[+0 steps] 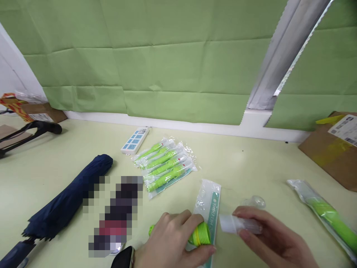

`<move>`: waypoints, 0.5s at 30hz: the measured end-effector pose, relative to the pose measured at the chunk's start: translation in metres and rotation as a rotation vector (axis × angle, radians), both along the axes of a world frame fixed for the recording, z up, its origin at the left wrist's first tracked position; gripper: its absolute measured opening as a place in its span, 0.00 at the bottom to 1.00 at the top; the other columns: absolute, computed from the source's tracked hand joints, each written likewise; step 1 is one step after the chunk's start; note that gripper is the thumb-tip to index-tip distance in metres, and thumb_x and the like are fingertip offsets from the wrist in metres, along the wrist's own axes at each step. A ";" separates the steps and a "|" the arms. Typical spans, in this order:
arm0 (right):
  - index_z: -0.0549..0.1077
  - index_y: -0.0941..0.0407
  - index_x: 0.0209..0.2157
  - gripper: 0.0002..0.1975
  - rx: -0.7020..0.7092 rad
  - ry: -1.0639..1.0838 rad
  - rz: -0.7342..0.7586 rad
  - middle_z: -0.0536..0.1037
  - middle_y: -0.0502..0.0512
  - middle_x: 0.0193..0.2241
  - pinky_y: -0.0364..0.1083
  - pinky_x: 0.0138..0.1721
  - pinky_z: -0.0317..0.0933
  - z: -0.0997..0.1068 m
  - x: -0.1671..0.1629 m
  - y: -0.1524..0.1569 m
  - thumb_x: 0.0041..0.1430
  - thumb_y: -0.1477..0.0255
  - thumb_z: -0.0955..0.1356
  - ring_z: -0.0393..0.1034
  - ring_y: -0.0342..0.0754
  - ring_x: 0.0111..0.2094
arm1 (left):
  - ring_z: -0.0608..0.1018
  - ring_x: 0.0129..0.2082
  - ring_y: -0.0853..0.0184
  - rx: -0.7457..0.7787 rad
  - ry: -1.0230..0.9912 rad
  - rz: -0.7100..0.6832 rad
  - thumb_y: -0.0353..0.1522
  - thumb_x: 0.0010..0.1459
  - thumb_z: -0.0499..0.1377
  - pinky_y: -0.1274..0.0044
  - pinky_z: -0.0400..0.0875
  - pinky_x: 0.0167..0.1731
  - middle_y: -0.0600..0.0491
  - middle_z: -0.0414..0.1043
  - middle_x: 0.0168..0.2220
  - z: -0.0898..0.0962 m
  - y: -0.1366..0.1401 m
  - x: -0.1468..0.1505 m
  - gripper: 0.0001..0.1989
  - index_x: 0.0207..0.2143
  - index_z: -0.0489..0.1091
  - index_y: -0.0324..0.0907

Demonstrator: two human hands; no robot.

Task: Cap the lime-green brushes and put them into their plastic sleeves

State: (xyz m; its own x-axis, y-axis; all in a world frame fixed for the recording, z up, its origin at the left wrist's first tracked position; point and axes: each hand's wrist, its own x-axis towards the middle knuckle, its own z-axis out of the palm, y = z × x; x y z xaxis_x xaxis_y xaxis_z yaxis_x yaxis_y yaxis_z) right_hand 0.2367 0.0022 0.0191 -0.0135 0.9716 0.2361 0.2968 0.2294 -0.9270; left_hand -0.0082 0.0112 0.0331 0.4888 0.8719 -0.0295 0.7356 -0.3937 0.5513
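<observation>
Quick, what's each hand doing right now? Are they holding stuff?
Left hand: closed around a green tube.
Right hand: fingers pinched on a clear plastic cap.

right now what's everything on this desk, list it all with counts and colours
green tool: one, bright green with a yellow ribbed collar, in the left hand
clear cap: one, see-through, in the right hand
opened packet: one, clear with a teal strip, flat between the hands
sealed packets: a fanned pile, about five, clear with green tools inside, mid desk
single sealed packet: one, same kind, far right
power strip: one, white and blue, behind the pile
folded umbrella: one, navy, left
cardboard boxes: two, brown, at the right and left edges
desk: pale yellow
left hand: gripping the green tool
right hand: pinching the clear cap
</observation>
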 end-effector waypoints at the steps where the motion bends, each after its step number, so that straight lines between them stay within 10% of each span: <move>1: 0.79 0.45 0.39 0.10 0.027 0.012 -0.061 0.84 0.50 0.39 0.37 0.34 0.75 -0.001 0.005 0.002 0.54 0.66 0.76 0.81 0.49 0.36 | 0.81 0.35 0.51 0.000 -0.007 0.000 0.42 0.56 0.66 0.60 0.76 0.35 0.48 0.78 0.37 0.000 0.000 0.000 0.19 0.47 0.74 0.44; 15: 0.71 0.48 0.47 0.09 0.247 -0.667 -0.104 0.80 0.47 0.31 0.42 0.31 0.74 -0.019 0.003 0.010 0.65 0.65 0.66 0.78 0.46 0.28 | 0.80 0.44 0.51 0.033 -0.206 -0.067 0.33 0.55 0.68 0.57 0.77 0.44 0.46 0.75 0.46 -0.009 0.002 -0.005 0.24 0.54 0.70 0.43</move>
State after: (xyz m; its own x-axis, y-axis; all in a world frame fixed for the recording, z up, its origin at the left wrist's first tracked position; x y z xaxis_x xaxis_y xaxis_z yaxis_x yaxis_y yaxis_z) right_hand 0.2396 0.0122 -0.0002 -0.1421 0.8948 0.4233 0.8133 0.3493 -0.4653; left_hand -0.0135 0.0129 0.0242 0.5381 0.8362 0.1056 0.5801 -0.4583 0.6734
